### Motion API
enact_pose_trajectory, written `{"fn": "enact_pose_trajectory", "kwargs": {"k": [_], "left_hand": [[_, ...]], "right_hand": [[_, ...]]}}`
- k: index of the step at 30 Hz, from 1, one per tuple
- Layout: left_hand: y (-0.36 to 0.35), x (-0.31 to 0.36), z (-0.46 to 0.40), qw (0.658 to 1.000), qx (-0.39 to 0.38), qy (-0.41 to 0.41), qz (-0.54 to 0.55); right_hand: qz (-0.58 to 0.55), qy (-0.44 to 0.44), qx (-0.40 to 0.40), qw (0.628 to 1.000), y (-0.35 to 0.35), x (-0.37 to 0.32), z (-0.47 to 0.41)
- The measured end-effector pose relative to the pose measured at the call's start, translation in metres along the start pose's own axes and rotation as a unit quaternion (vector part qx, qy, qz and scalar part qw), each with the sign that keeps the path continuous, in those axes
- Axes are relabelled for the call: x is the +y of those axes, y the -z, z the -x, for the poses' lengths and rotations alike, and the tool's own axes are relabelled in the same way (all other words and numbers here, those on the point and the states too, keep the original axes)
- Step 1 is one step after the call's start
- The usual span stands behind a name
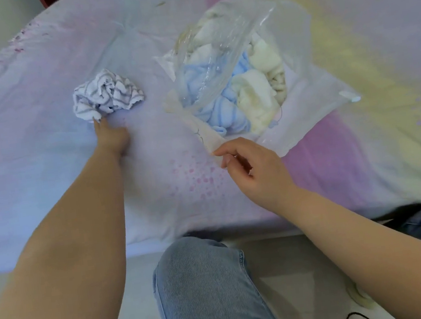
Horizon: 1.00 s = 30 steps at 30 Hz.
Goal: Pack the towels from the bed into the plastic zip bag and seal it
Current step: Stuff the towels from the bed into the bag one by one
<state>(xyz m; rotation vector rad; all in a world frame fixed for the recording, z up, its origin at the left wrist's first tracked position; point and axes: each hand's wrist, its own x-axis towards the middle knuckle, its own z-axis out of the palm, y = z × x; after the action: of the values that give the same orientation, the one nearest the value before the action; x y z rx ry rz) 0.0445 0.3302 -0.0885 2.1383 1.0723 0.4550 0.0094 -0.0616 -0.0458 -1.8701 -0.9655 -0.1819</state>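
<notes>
A crumpled striped towel point(107, 94) is touched at its near edge by the left hand point(112, 138); its fingers are hidden, so their grip cannot be told. The open bag point(299, 87), filled with towels, is pinched at its rim by the right hand's point(255, 172) fingers point(223, 152) on the bed point(41, 156).

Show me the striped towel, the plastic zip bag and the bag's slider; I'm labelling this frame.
striped towel point(107, 94): head view, middle of the crumpled bundle.
plastic zip bag point(307, 107): head view, clear wall right of the towels inside.
slider point(354, 98): head view, white tab at the bag's right corner.
</notes>
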Motion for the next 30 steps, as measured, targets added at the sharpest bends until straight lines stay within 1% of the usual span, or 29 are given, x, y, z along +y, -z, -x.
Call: {"fn": "enact_pose_trajectory", "kwargs": {"k": [1,3,5,7,8,9,11,12,13,14,16,17,18,19,20,21,22,23,24,25,26,27,28,29,30], "left_hand": [[-0.002,-0.004,0.0,1.0,0.002,-0.003,0.004],[-0.006,0.003,0.032,0.999,0.01,-0.008,0.052],[-0.012,0.014,0.08,0.992,0.039,-0.048,0.111],[-0.014,0.024,0.132,0.98,0.076,-0.056,0.174],[-0.012,0.03,0.157,0.972,0.093,-0.061,0.208],[-0.01,0.037,0.18,0.964,0.105,-0.074,0.232],[0.001,0.059,0.232,0.949,0.091,-0.096,0.286],[0.007,0.071,0.258,0.941,0.071,-0.105,0.313],[0.012,0.083,0.282,0.933,0.046,-0.111,0.341],[0.017,0.093,0.302,0.924,0.011,-0.113,0.365],[0.024,0.108,0.337,0.897,-0.091,-0.109,0.419],[0.027,0.114,0.35,0.869,-0.162,-0.107,0.455],[0.028,0.12,0.361,0.834,-0.23,-0.105,0.49],[0.028,0.124,0.367,0.797,-0.281,-0.101,0.525],[0.028,0.128,0.371,0.778,-0.301,-0.097,0.543],[0.029,0.13,0.372,0.778,-0.296,-0.096,0.545],[0.027,0.127,0.37,0.813,-0.26,-0.111,0.51],[0.024,0.121,0.367,0.866,-0.207,-0.153,0.43],[0.02,0.111,0.362,0.92,-0.149,-0.212,0.293],[0.014,0.1,0.358,0.945,-0.118,-0.261,0.155],[0.003,0.088,0.357,0.953,-0.117,-0.275,0.054],[-0.006,0.083,0.361,0.953,-0.132,-0.273,0.007],[-0.015,0.081,0.367,0.952,-0.133,-0.276,-0.005],[-0.025,0.079,0.371,0.951,-0.118,-0.285,0.015],[-0.029,0.084,0.377,0.953,-0.076,-0.287,0.054]], "right_hand": [[-0.002,-0.009,-0.003,1.0,0.0,-0.001,0.0],[-0.008,-0.022,-0.011,1.0,0.001,-0.004,0.0],[-0.015,-0.033,-0.017,0.999,0.003,-0.005,0.001],[-0.015,-0.043,-0.021,0.999,0.005,-0.003,0.002],[0.001,-0.029,-0.014,0.999,0.007,-0.003,0.004],[0.03,0.007,0.001,1.0,0.009,-0.002,0.007],[0.071,0.099,0.039,0.992,0.009,0.001,0.017],[0.068,0.122,0.048,0.989,0.008,0.001,0.022],[0.049,0.123,0.039,0.99,0.007,0.001,0.027],[0.032,0.107,0.013,0.994,0.006,0.001,0.032],[0.032,0.075,-0.042,0.996,0.008,-0.003,0.036],[0.025,0.06,-0.055,0.996,0.009,-0.005,0.037],[0.005,0.034,-0.06,0.998,0.012,-0.009,0.038],[-0.029,-0.002,-0.061,0.998,0.016,-0.013,0.038],[-0.061,-0.034,-0.057,0.996,0.022,-0.015,0.04],[-0.084,-0.055,-0.054,0.994,0.027,-0.016,0.041],[-0.092,-0.068,-0.058,0.992,0.032,-0.015,0.041],[-0.096,-0.084,-0.067,0.99,0.039,-0.017,0.042],[-0.077,-0.107,-0.07,0.989,0.044,-0.02,0.041],[-0.047,-0.129,-0.067,0.988,0.05,-0.024,0.039],[-0.031,-0.151,-0.06,0.986,0.055,-0.026,0.037],[-0.036,-0.178,-0.054,0.982,0.061,-0.03,0.035],[-0.039,-0.196,-0.054,0.978,0.069,-0.033,0.033],[-0.029,-0.205,-0.062,0.976,0.076,-0.04,0.033],[-0.003,-0.187,-0.068,0.98,0.082,-0.044,0.034]]}}
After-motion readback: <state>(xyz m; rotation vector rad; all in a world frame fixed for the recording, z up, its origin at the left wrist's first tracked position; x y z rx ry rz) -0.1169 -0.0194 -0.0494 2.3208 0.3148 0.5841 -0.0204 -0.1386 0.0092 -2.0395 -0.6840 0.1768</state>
